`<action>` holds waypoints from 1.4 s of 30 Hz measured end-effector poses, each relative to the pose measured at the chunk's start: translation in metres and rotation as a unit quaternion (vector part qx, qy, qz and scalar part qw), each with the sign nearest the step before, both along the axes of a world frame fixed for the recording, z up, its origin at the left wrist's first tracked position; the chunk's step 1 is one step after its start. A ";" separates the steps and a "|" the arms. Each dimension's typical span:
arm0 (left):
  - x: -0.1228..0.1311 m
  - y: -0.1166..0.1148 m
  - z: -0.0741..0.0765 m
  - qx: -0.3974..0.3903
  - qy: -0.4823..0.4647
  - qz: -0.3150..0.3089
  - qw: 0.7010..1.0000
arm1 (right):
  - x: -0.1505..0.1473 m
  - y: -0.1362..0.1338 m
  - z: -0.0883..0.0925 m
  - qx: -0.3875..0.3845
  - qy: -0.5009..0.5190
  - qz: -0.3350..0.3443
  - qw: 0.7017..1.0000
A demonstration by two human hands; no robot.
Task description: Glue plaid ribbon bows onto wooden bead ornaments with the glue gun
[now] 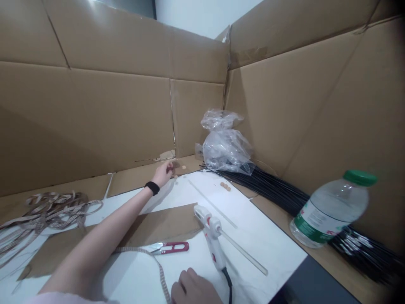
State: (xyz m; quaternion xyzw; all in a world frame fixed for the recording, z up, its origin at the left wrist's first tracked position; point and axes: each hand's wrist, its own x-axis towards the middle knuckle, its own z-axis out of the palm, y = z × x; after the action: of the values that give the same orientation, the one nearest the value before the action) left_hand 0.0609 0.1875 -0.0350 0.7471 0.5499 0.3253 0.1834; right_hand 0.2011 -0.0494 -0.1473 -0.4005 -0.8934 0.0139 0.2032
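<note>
My left arm stretches far forward. My left hand, with a black band at the wrist, is pinched closed over small round wooden pieces by the cardboard wall; what the fingertips hold is too small to name. At the bottom edge my right hand rests on the white sheet with fingers curled. It lies beside the end of a checked ribbon and the cord of a white glue gun. Red-handled snips lie just left of the gun.
Cardboard walls enclose the table. A tied clear plastic bag sits in the far corner above a bundle of black rods. A water bottle lies tilted at the right. Tangled ribbon is piled left. More wooden discs and a clear glue stick lie mid-sheet.
</note>
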 end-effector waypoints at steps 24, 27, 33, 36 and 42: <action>-0.014 -0.236 0.021 -0.184 -0.206 -0.058 0.959 | 0.005 0.015 0.113 -0.448 0.523 -0.009 0.725; -0.017 -0.235 0.020 -0.115 -0.139 -0.058 0.982 | 0.003 0.016 0.111 -0.438 0.524 -0.024 0.730; -0.021 -0.227 0.014 -0.173 -0.133 -0.139 0.966 | 0.005 0.019 0.111 -0.455 0.525 0.022 0.719; -0.022 -0.223 0.015 -0.194 -0.126 -0.145 0.962 | 0.006 0.020 0.110 -0.464 0.526 0.015 0.713; -0.040 -0.215 0.036 -0.140 -0.105 -0.056 0.983 | 0.011 0.026 0.103 -0.435 0.529 -0.039 0.727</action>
State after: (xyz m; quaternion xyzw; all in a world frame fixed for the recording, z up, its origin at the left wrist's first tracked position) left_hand 0.0208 -0.0276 0.0010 0.7055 0.5246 0.3109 0.3611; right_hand 0.2117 -0.0239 -0.0446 -0.4069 -0.5207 0.6029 0.4470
